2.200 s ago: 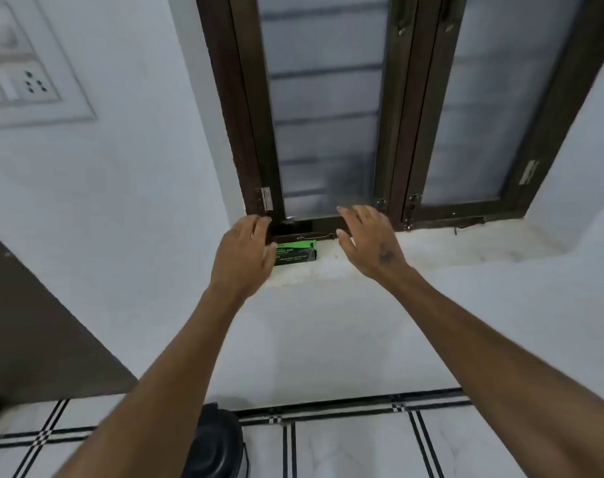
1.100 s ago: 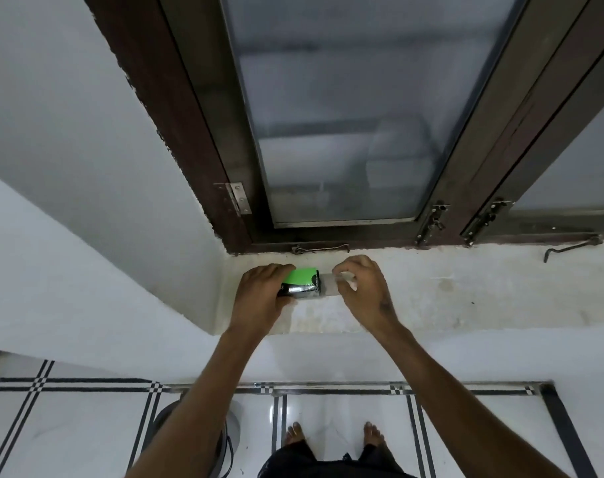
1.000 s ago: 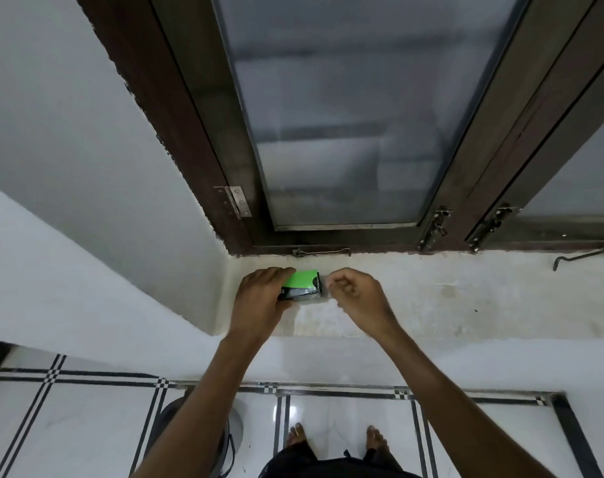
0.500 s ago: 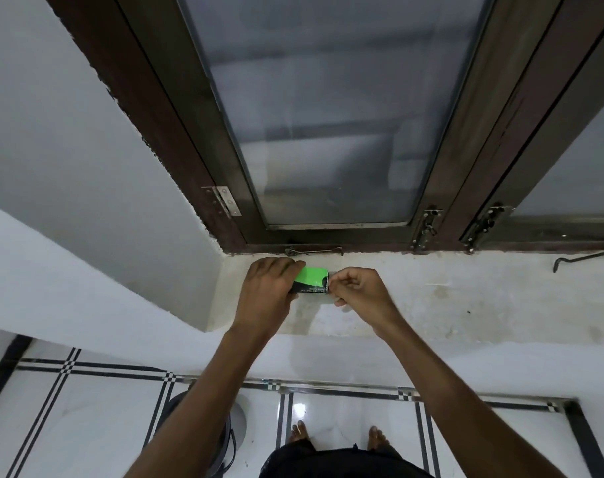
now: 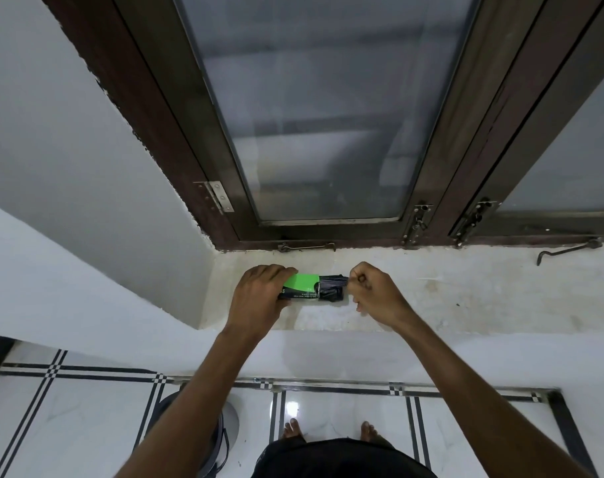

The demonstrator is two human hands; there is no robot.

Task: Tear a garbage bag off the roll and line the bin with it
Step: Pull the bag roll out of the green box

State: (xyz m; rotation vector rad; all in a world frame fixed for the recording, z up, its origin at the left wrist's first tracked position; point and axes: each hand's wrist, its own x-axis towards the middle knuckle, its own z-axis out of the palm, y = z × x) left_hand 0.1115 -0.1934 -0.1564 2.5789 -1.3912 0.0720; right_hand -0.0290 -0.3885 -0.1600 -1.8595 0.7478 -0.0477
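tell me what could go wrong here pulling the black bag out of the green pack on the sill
1. The right hand pinches only an edge of the black bag roll; thin plastic may tear unevenly.
2. The left hand covers one end of the green pack, so a hard pull might drag it along the window sill.

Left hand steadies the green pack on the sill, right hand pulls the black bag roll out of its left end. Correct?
Not quite. In the head view the black plastic bag roll comes out of the right end of the green and black pack. The left hand holds the pack on the white stone sill; the right hand pinches the roll.
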